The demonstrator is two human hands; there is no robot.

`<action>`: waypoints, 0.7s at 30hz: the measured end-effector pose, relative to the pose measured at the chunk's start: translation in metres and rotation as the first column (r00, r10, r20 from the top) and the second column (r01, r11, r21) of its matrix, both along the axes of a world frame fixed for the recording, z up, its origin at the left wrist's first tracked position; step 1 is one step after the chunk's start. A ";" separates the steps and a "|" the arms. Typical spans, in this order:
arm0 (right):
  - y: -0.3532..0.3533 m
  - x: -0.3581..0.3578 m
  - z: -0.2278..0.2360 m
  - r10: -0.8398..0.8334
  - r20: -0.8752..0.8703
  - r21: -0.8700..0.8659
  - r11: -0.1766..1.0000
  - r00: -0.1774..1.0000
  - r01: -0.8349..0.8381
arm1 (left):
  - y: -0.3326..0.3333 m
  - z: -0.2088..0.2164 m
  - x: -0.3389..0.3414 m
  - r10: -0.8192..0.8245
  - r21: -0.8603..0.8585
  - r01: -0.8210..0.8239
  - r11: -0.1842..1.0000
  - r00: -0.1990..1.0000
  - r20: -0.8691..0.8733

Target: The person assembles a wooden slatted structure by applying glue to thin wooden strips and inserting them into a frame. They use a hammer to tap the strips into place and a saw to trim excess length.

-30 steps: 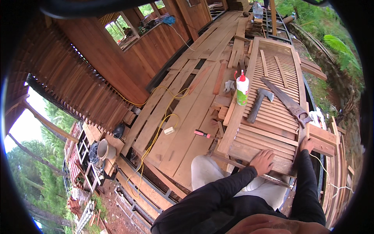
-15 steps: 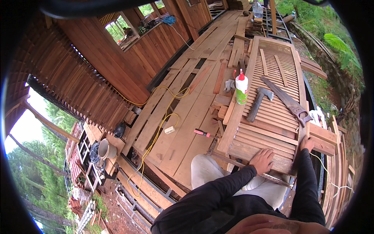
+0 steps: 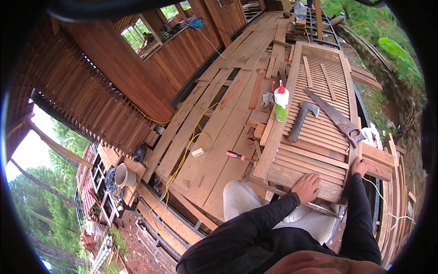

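Note:
A slatted wooden door panel [image 3: 272,154] lies before me, its bottom rail towards my lap. My left hand [image 3: 306,187] rests flat on that rail, fingers stretched out. At the panel's right edge, my right hand [image 3: 359,167] is curled around the side; some of its fingers are hidden. On the slats lie a hammer [image 3: 301,122] with a dark handle and a handsaw [image 3: 335,116], its wooden handle near my right hand. A white and green glue bottle [image 3: 281,106] with a red nozzle stands by the left stile. Two loose thin strips [image 3: 327,81] lie farther up.
A pink-handled screwdriver [image 3: 236,155] lies on the plank floor [image 3: 219,150] left of the panel. A yellow cord [image 3: 185,157] with a white socket block [image 3: 198,152] winds across the boards, which have gaps. Wood offcuts [image 3: 258,123] lie along the panel. Long timbers [image 3: 379,162] are at the right.
The view has shifted very slightly. Both hands stay in place on the panel, and the tools have not moved.

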State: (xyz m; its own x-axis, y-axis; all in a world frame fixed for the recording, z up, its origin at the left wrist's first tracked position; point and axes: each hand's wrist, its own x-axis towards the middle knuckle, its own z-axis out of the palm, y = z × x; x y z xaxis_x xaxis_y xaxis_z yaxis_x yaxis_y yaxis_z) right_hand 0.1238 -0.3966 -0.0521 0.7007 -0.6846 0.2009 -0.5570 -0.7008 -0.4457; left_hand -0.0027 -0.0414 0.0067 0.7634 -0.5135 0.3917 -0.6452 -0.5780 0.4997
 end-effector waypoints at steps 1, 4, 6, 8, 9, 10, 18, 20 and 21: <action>-0.001 0.000 0.000 0.002 -0.009 0.004 1.000 1.000 -0.002 | 0.000 0.000 0.000 -0.001 0.002 0.001 1.000 1.000 -0.001; 0.002 0.000 0.002 0.005 -0.015 -0.008 1.000 1.000 -0.005 | 0.001 -0.001 -0.001 0.002 0.008 -0.002 1.000 1.000 -0.004; 0.004 0.000 0.002 0.000 -0.013 -0.018 1.000 1.000 -0.001 | 0.001 -0.001 -0.001 0.007 0.011 -0.007 1.000 1.000 0.001; 0.004 0.000 0.002 -0.012 -0.015 -0.023 1.000 1.000 0.011 | 0.000 -0.002 0.000 0.006 0.015 -0.006 1.000 1.000 -0.002; 0.002 0.000 0.001 -0.014 -0.021 -0.024 1.000 1.000 0.014 | 0.000 -0.002 0.000 0.003 0.017 -0.003 1.000 1.000 -0.002; 0.000 0.001 0.001 -0.017 -0.027 -0.025 1.000 0.999 0.017 | -0.001 -0.002 0.000 0.001 0.015 -0.001 1.000 1.000 -0.004; 0.002 0.000 0.003 -0.012 -0.025 -0.026 1.000 1.000 0.011 | 0.000 0.001 0.000 0.011 0.031 -0.011 0.999 1.000 -0.006; 0.001 0.000 0.003 -0.007 -0.010 -0.063 0.998 1.000 0.007 | 0.000 0.002 -0.001 0.007 0.027 -0.007 1.000 1.000 -0.011; 0.002 0.000 0.004 -0.008 -0.025 -0.044 0.999 1.000 0.007 | 0.000 0.002 -0.001 0.008 0.026 -0.008 1.000 1.000 -0.014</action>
State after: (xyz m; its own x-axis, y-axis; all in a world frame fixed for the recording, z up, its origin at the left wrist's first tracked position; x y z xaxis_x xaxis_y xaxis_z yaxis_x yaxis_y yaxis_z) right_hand 0.1238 -0.3948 -0.0484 0.7010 -0.6807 0.2128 -0.5729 -0.7151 -0.4005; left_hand -0.0036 -0.0416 0.0087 0.7726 -0.5173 0.3680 -0.6338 -0.5956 0.4935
